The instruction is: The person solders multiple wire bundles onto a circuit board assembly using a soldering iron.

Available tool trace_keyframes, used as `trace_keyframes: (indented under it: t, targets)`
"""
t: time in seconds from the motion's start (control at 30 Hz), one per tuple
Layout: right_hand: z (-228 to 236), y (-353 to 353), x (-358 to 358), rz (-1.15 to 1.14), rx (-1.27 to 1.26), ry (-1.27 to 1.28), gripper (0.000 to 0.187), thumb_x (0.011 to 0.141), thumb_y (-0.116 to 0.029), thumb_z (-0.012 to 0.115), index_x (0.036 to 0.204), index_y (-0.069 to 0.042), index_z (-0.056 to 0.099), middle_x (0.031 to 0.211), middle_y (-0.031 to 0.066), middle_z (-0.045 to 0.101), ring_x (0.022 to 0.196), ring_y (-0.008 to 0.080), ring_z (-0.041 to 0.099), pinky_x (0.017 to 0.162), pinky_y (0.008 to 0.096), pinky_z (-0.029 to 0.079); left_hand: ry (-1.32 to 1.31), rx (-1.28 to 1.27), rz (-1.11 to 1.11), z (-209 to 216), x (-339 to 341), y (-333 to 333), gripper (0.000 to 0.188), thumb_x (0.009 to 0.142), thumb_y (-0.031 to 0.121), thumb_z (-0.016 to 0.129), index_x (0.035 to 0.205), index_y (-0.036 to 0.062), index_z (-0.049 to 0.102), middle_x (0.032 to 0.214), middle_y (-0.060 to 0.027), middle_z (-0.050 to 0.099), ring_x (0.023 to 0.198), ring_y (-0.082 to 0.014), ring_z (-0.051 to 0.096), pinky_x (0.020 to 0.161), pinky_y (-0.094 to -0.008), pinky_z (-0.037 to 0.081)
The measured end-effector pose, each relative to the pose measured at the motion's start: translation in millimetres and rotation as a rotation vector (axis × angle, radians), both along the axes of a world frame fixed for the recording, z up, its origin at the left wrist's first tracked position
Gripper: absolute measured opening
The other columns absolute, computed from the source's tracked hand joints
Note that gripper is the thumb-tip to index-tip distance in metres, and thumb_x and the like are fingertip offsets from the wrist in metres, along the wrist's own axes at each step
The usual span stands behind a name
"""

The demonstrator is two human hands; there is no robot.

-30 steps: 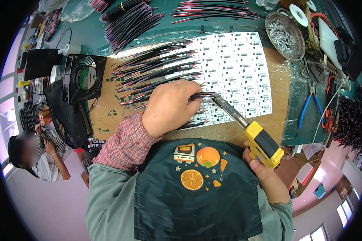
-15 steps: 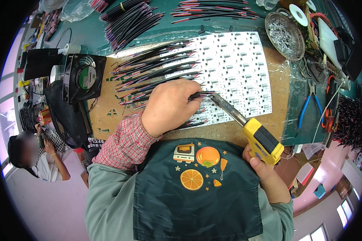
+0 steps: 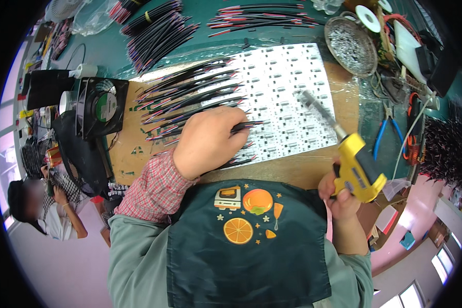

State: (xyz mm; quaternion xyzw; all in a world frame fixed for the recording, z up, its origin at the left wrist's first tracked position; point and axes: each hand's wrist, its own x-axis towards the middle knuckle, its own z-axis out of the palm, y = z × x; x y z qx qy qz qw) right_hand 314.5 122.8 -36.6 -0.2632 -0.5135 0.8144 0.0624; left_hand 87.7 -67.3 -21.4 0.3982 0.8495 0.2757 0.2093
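Observation:
My left hand (image 3: 208,137) is closed, pinching a thin black cable (image 3: 250,124) whose bare coloured wire ends lie on the white circuit board sheet (image 3: 287,87). The sheet carries rows of small dark components. More black cables (image 3: 190,97) with red and blue wire ends lie side by side across its left part. A yellow and black soldering gun (image 3: 358,167) is gripped in my right hand (image 3: 340,199). Its metal tip, smeared by motion, is lifted above the sheet, up and to the right of the pinched cable's end.
A black fan (image 3: 102,107) stands left of the brown work board (image 3: 123,159). At the back lie cable bundles (image 3: 161,38). A round dish of metal scraps (image 3: 350,46) and blue-handled pliers (image 3: 388,131) are on the right. Another person (image 3: 61,210) sits far left.
The soldering gun has moved right, and its tip has come away from the cable's end. My left hand still pinches the cable. The whole view has shifted slightly left.

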Motion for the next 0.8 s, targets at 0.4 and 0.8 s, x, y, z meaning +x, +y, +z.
trace_keyframes:
  t: [0.4,0.8]
  targets:
    - [1.1,41.5,-28.1,-0.185,0.231,0.142,0.068,0.082,-0.038,0.066,0.129,0.004,0.039,0.062,0.0011,0.042,0.049,0.0106,0.04,0.045,0.0243,0.034,0.209,0.397,0.017,22.0,-8.3,-17.8,0.015,0.08,0.005,0.065,0.094,0.0046,0.063,0.088,-0.0099,0.058,0.078,-0.0283,0.058,0.067,-0.0346,0.047]
    - [-11.3,-5.1,27.8,0.237,0.093,0.082,0.028,0.079,-0.028,0.071,0.088,-0.005,0.057,0.071,0.0027,0.052,0.059,0.0143,0.048,0.055,0.028,0.04,0.07,0.106,-0.001,1.5,27.4,-17.1,0.026,0.077,0.01,0.07,0.102,0.0074,0.063,0.087,-0.0104,0.066,0.071,-0.0277,0.064,0.062,-0.0353,0.05]
